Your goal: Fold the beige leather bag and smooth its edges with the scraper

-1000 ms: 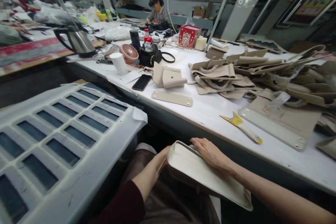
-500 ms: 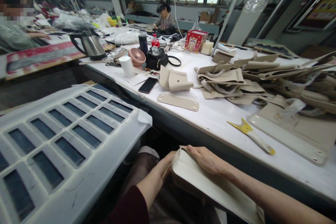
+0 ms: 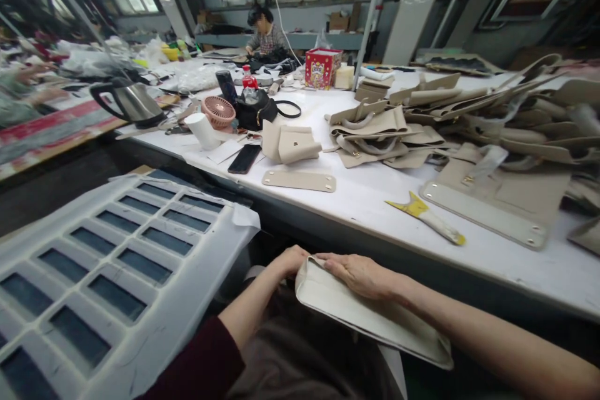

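Seated person at the near edge of a long white table (image 3: 375, 200). A cream-coloured flat panel (image 3: 365, 315) lies across the lap, below the table edge, tilted so its near right end runs down towards the right.

Left hand (image 3: 291, 260): at the far left corner of the panel, fingers curled over that corner. The fingertips are hidden behind the panel, so the exact grip cannot be told.

Right hand (image 3: 360, 274): lying palm-down on the upper face of the panel near its far left end, fingers extended and close together, pressing flat rather than pinching. The two hands sit just beside each other at the same end.

On the table, right of centre: a yellow-handled scraper (image 3: 425, 218), lying flat, well apart from the hands. Right of it, a large beige panel with rivets (image 3: 497, 206). Farther back, a heap of beige bag parts (image 3: 422, 125).

Centre: a narrow beige strip (image 3: 299, 180); behind it a folded beige piece (image 3: 289, 142); a black phone (image 3: 244, 158) to its left.

Far left: pink fan (image 3: 218, 111), white cup (image 3: 202, 130), steel kettle (image 3: 130, 102). Red box (image 3: 322, 67) farther back. Another person (image 3: 263, 34) sits at the far end.

Near left: a white slotted crate lid (image 3: 107, 262).
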Demonstrator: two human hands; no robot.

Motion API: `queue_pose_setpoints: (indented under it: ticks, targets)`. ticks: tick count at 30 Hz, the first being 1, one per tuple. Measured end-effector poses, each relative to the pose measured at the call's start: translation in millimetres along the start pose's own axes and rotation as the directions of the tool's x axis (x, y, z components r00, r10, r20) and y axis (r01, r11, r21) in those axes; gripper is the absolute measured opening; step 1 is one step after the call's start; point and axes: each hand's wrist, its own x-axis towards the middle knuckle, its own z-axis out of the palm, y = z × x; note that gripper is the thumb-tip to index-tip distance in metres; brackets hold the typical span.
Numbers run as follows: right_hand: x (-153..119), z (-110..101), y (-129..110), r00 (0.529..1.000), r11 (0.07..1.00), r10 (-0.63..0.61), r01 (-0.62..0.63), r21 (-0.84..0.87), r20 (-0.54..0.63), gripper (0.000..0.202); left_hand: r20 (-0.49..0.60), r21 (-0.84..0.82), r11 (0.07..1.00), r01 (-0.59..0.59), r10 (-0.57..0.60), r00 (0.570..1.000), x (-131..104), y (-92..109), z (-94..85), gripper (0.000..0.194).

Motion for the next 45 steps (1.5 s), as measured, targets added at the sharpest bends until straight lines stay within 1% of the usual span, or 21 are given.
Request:
queue_pose_setpoints:
  ticks: [2, 4, 6, 8, 10, 12, 15, 17, 19, 23, 25, 27, 30, 33, 36, 38, 40, 42, 43, 44, 45]
  targets:
    - [-14, -5, 7, 0.999, 0.999, 0.028, -0.028, 0.018, 0.023, 0.051, 0.043, 0.030, 0.998, -0.047, 0.045, 0.998, 0, 7, -11.9, 0.055]
    - [-29, -10, 14, 0.996, 0.997, 0.064, -0.066, 0.027, 0.057, 0.052, 0.125, 0.056, 0.993, -0.101, 0.093, 0.988, -4, 16, -20.2, 0.055]
    - [-44, -17, 21, 0.991, 0.995, 0.097, -0.099, 0.024, 0.091, 0.053, 0.235, 0.121, 0.980, -0.156, 0.125, 0.964, -8, 27, -24.7, 0.050]
    - [-59, -24, 27, 0.982, 0.991, 0.129, -0.134, 0.028, 0.135, 0.055, 0.324, 0.207, 0.957, -0.202, 0.128, 0.937, -8, 36, -27.0, 0.046]
    - [-75, -32, 35, 0.971, 0.985, 0.154, -0.164, 0.044, 0.184, 0.058, 0.386, 0.281, 0.932, -0.228, 0.108, 0.916, -6, 41, -28.9, 0.045]
    - [-91, -40, 44, 0.958, 0.979, 0.168, -0.190, 0.074, 0.233, 0.061, 0.434, 0.322, 0.919, -0.229, 0.072, 0.898, -1, 42, -31.0, 0.045]
    - [-109, -48, 59, 0.945, 0.967, 0.159, -0.207, 0.147, 0.287, 0.062, 0.496, 0.324, 0.930, -0.173, -0.011, 0.868, 6, 41, -33.7, 0.049]
    - [-115, -49, 67, 0.940, 0.954, 0.158, -0.225, 0.200, 0.304, 0.063, 0.535, 0.314, 0.942, -0.119, -0.072, 0.842, 9, 42, -34.6, 0.050]
    - [-114, -48, 69, 0.939, 0.942, 0.164, -0.240, 0.234, 0.301, 0.063, 0.559, 0.318, 0.943, -0.101, -0.101, 0.823, 12, 44, -34.9, 0.048]
    - [-100, -43, 62, 0.956, 0.951, 0.144, -0.205, 0.232, 0.255, 0.053, 0.561, 0.349, 0.923, -0.163, -0.066, 0.825, 15, 50, -33.9, 0.039]
    - [-89, -38, 57, 0.960, 0.964, 0.153, -0.196, 0.177, 0.233, 0.050, 0.548, 0.379, 0.906, -0.189, -0.055, 0.834, 14, 53, -32.4, 0.036]
    - [-76, -32, 51, 0.969, 0.979, 0.154, -0.176, 0.101, 0.193, 0.049, 0.516, 0.436, 0.874, -0.213, -0.049, 0.855, 12, 53, -30.4, 0.036]
    - [-58, -24, 44, 0.987, 0.994, 0.107, -0.109, 0.013, 0.116, 0.049, 0.477, 0.507, 0.820, -0.266, -0.010, 0.879, 9, 50, -27.8, 0.039]
    - [-41, -18, 35, 0.986, 0.996, 0.089, -0.089, -0.008, 0.143, 0.049, 0.475, 0.521, 0.795, -0.310, 0.032, 0.880, 7, 46, -26.8, 0.041]
    - [-25, -12, 26, 0.987, 0.999, 0.051, -0.051, -0.001, 0.155, 0.052, 0.465, 0.522, 0.789, -0.324, 0.055, 0.883, 8, 43, -27.4, 0.042]
    - [-17, -10, 20, 0.994, 1.000, 0.014, -0.014, -0.001, 0.105, 0.053, 0.450, 0.511, 0.790, -0.338, 0.089, 0.889, 8, 41, -27.8, 0.042]
    - [-15, -9, 15, 0.999, 1.000, -0.002, 0.002, -0.012, 0.039, 0.049, 0.407, 0.507, 0.776, -0.376, 0.168, 0.898, 5, 41, -26.5, 0.041]
    - [-24, -11, 15, 0.998, 1.000, -0.001, -0.001, -0.031, -0.063, 0.043, 0.341, 0.518, 0.726, -0.453, 0.311, 0.887, -2, 42, -21.3, 0.035]
    - [-33, -11, 18, 0.988, 1.000, 0.008, -0.012, -0.020, -0.157, 0.043, 0.304, 0.528, 0.689, -0.497, 0.393, 0.868, -7, 43, -16.5, 0.029]
    - [-45, -10, 23, 0.955, 0.999, 0.040, -0.033, 0.029, -0.292, 0.043, 0.274, 0.535, 0.651, -0.538, 0.469, 0.840, -15, 44, -10.0, 0.022]
    - [-59, -6, 30, 0.874, 0.989, 0.114, -0.053, 0.141, -0.472, 0.044, 0.253, 0.538, 0.618, -0.573, 0.530, 0.809, -24, 45, -1.8, 0.016]
